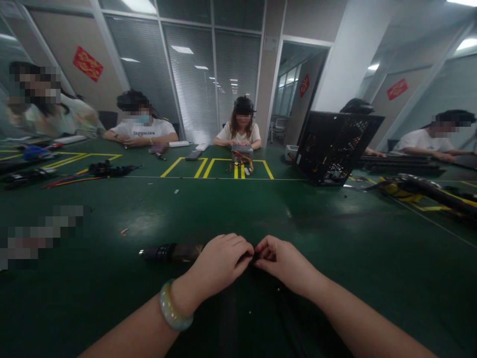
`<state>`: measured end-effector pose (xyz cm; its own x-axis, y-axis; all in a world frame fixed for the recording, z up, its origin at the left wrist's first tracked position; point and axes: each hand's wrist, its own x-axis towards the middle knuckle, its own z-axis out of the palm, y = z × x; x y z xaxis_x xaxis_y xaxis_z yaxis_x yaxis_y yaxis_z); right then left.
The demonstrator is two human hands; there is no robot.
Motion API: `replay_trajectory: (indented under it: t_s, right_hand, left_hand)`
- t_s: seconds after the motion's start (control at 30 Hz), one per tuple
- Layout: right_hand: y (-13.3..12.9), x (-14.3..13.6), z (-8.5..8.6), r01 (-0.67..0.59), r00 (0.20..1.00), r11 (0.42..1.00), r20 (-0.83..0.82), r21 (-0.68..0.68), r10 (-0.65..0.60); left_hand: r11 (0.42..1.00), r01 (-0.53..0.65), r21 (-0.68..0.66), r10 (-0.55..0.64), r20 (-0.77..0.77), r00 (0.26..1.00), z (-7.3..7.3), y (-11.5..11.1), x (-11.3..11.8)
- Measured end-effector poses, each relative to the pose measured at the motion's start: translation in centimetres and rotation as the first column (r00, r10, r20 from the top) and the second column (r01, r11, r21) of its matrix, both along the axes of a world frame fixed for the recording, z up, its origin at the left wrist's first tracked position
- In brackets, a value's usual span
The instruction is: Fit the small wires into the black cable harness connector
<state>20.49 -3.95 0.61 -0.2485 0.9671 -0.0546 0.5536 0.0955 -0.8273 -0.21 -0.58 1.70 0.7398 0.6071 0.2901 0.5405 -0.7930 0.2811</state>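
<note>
Pale-green rounded bangle (172, 309) circling its wrist, the left hand (225, 258) and right hand (285, 261) pinch a small, half-hidden dark piece (255, 256).

Table (223, 209) green; tape lines (269, 169) yellow; drill (171, 252) black-brown; bracelet (169, 309) mottled green-yellow; wall poster (88, 63) red-gold.

Straight ahead, a wide lane is offered over the green tabletop (231, 209), marked by a small white piece (176, 191). To the left, low passage is blocked by a dark cylindrical tool (167, 252), partly covered by the left hand (223, 258). The narrow gap to the right hand (288, 263) is filled by a small dark piece (255, 255). Farther out, right of centre, the way is walled off by a black computer case (335, 146).
</note>
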Motion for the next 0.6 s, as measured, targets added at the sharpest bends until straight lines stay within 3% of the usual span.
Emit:
replay_trajectory:
  t_s: [0.17,0.6]
  right_hand:
    - [-0.34,-0.25,0.63,0.002,0.999,1.0,0.053,0.031,-0.004]
    - [-0.4,-0.17,1.14,0.047,0.998,0.999,0.043,0.016,-0.047]
  left_hand:
    - [0.999,0.041,-0.035,-0.041,0.004,0.999,0.26,0.25,-0.6]
    - [0.998,-0.055,0.021,0.055,-0.047,0.997,0.47,0.29,-1.05]
